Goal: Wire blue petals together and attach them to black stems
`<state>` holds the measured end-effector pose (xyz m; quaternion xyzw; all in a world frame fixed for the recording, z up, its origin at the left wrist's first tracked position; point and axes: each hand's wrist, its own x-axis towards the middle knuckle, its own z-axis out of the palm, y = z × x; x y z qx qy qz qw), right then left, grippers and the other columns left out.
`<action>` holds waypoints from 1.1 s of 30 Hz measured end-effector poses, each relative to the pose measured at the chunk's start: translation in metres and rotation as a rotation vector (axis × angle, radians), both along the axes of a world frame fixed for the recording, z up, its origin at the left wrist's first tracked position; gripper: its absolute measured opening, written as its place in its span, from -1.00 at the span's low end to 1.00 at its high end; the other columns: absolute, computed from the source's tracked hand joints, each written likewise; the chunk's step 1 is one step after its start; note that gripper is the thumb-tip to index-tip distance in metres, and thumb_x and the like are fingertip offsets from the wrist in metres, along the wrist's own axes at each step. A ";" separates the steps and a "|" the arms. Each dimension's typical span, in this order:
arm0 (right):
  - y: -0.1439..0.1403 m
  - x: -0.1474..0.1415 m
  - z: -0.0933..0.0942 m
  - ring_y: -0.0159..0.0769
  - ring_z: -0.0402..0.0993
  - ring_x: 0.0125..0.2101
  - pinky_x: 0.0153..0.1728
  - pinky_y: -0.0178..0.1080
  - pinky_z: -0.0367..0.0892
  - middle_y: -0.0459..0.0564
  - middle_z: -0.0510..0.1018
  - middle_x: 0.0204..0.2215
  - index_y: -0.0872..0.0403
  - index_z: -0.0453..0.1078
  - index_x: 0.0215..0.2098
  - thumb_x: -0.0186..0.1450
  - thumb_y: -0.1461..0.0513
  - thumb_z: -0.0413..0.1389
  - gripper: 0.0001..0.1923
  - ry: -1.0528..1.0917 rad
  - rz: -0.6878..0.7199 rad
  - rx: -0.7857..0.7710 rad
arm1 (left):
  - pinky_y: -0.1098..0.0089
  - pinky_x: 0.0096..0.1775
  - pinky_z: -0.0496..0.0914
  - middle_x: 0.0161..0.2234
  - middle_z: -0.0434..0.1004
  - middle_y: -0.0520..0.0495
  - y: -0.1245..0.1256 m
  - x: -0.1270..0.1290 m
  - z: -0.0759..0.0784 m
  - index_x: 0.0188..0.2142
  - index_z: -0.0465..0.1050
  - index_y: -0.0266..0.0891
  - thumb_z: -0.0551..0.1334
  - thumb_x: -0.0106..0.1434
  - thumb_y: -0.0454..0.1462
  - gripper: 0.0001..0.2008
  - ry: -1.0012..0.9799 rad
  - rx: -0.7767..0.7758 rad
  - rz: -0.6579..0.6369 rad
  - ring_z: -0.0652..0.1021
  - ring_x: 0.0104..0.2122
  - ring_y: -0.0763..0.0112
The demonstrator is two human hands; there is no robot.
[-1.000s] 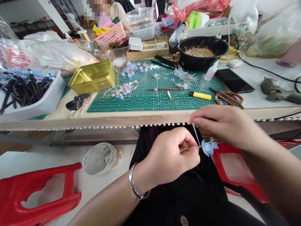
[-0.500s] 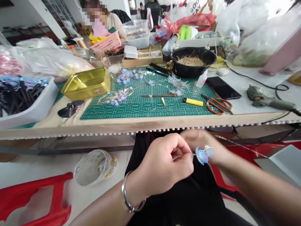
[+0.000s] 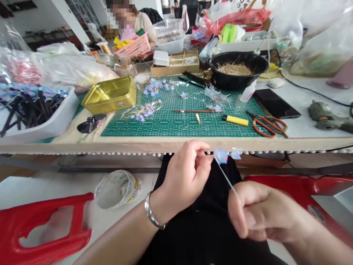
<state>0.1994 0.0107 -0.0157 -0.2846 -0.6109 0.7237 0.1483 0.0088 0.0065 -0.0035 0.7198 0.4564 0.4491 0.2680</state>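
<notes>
My left hand (image 3: 183,176), with a silver bangle at the wrist, is closed in a pinch at the base of a small blue artificial flower (image 3: 221,156). A second pale blue blossom (image 3: 236,153) sits just to the right of it. From the flower's base a thin pale strand (image 3: 227,180), thread or wire, runs tautly down to my right hand (image 3: 261,209). The thumb and fingers of that hand are pressed together on the strand's end. Both hands are above my black-clothed lap, in front of the table edge. The stem inside my left fingers is mostly hidden.
A green cutting mat (image 3: 165,127) bears blue flower sprigs (image 3: 157,86), a yellow-handled tool (image 3: 235,120) and orange-handled scissors (image 3: 267,125). Behind are a gold tin (image 3: 110,101) and a black bowl (image 3: 239,82). A red stool (image 3: 79,217) and clear bucket (image 3: 116,195) stand below. Someone sits across the table.
My right hand has moved from behind the flower down and toward me, drawing the strand out straight. My left hand has shifted slightly left and up, still pinching the flower's base.
</notes>
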 end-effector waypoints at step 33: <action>-0.005 -0.009 0.010 -0.37 0.44 -0.58 -0.58 -0.35 0.30 -0.08 0.54 -0.58 0.07 0.48 -0.48 0.31 0.32 0.05 -0.76 -0.177 -0.224 0.820 | 0.57 -0.54 0.21 -0.56 0.36 0.15 -0.010 0.000 0.012 -0.42 0.33 -0.22 0.18 0.20 -0.40 -0.91 0.013 -0.222 -0.182 0.33 -0.59 0.61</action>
